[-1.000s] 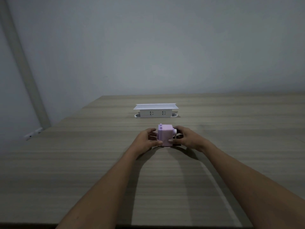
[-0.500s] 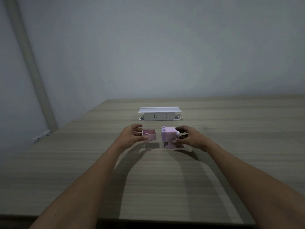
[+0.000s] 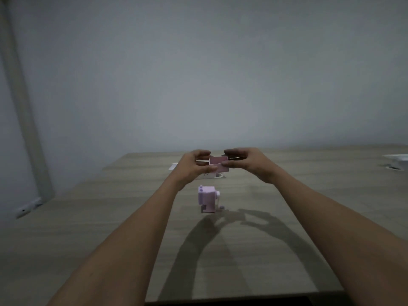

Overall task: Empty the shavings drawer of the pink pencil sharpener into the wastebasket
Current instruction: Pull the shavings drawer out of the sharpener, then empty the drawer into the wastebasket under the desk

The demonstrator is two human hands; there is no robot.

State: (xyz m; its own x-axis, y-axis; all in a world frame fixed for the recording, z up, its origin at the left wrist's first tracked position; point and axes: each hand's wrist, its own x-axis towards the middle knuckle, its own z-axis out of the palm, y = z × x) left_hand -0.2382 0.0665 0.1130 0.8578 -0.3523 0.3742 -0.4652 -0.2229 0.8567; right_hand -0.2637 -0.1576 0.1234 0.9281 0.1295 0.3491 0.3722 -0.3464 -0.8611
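The pink pencil sharpener (image 3: 207,198) stands upright on the wooden table (image 3: 110,217), with its crank to the right and an empty slot low on its left side. Nobody touches it. Above and beyond it, the small pink shavings drawer (image 3: 218,163) is held in the air between my two hands. My left hand (image 3: 192,166) pinches its left end. My right hand (image 3: 245,162) grips its right end, thumb on the near face and fingers over the top. No wastebasket is in view.
A white socket box (image 3: 208,176) sits on the table just behind my hands, mostly hidden by them. Another white socket box (image 3: 397,160) shows at the right edge. The table's left edge runs near a grey wall with a floor outlet (image 3: 26,208).
My left hand pulled the drawer out of the sharpener's left side and lifted it. My right hand let go of the sharpener and joined the drawer. The camera tilted up.
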